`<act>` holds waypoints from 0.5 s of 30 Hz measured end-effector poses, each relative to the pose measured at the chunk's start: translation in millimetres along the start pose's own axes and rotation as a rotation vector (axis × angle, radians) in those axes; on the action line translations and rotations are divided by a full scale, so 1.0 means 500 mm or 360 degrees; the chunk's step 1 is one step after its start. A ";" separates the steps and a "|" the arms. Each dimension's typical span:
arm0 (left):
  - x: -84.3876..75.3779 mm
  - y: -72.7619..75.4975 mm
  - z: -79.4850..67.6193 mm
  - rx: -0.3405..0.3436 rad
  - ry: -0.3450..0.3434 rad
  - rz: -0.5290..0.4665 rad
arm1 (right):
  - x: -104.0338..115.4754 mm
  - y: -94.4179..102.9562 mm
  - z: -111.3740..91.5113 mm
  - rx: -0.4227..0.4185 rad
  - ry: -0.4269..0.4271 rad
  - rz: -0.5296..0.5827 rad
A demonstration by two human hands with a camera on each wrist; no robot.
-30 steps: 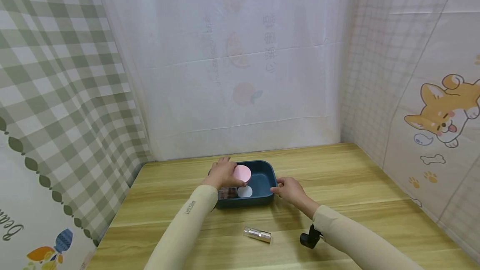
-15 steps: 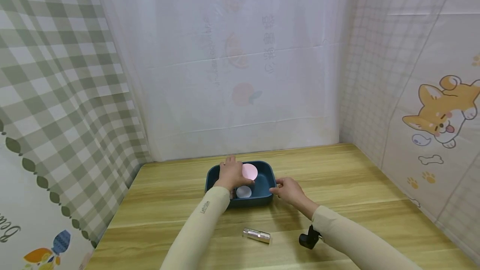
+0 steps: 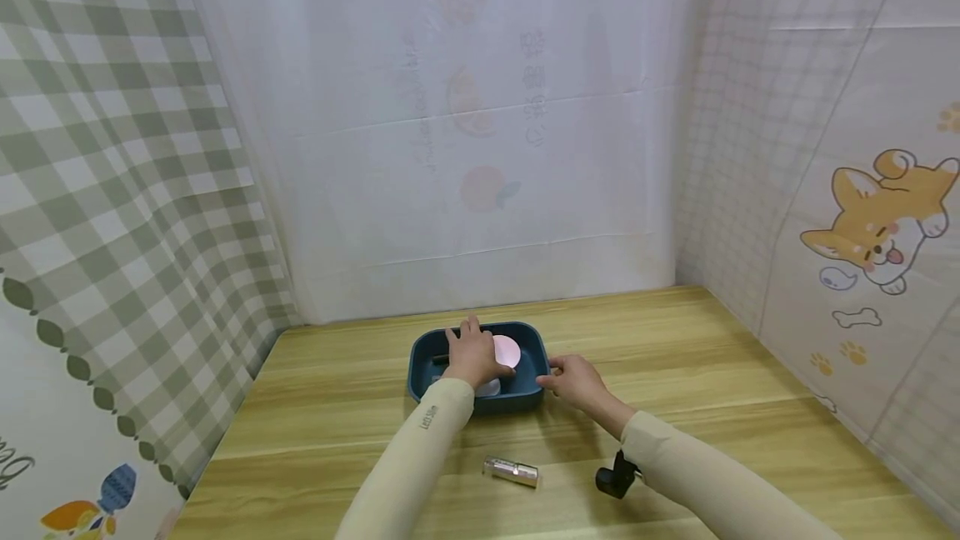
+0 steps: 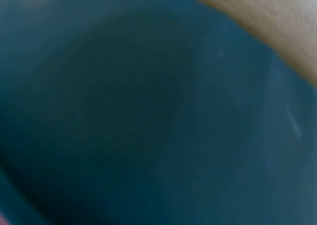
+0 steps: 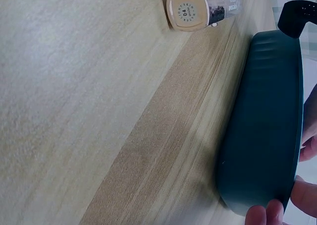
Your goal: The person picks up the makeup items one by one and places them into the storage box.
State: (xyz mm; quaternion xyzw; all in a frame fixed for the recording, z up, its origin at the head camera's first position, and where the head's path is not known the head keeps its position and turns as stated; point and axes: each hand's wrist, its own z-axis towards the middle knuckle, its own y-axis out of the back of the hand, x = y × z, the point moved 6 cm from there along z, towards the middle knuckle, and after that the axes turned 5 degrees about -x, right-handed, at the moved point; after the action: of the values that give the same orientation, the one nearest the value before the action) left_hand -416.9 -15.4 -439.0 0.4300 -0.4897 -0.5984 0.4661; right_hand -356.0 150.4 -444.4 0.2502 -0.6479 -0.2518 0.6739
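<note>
A dark teal box with low walls sits on the wooden table. Inside it, my left hand holds a pink round container, thumb on the near side and fingers beyond. A white round item lies in the box just under this hand, partly covered. My right hand pinches the box's right wall at the rim, with the thumb over the edge and fingertips outside. Most of the left wrist view is the blurred teal interior.
A small foundation bottle with a clear cap lies on its side in front of the box, also visible as a shiny bottle in the head view. A black camera mount hangs at my right wrist. Curtains enclose the table.
My left hand has moved right inside the box with the pink container, uncovering the box's left end and covering more of the white item. The right hand stays at the rim.
</note>
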 end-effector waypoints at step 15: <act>-0.020 -0.011 -0.002 0.0054 0.0041 0.0234 | 0.002 0.003 -0.004 -0.0013 -0.0002 -0.0007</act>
State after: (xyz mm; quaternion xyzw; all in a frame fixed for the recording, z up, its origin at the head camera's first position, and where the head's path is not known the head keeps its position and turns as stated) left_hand -414.7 -5.1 -443.8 0.4084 -0.5240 -0.5486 0.5076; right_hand -353.9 150.6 -442.7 0.2487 -0.6467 -0.2562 0.6740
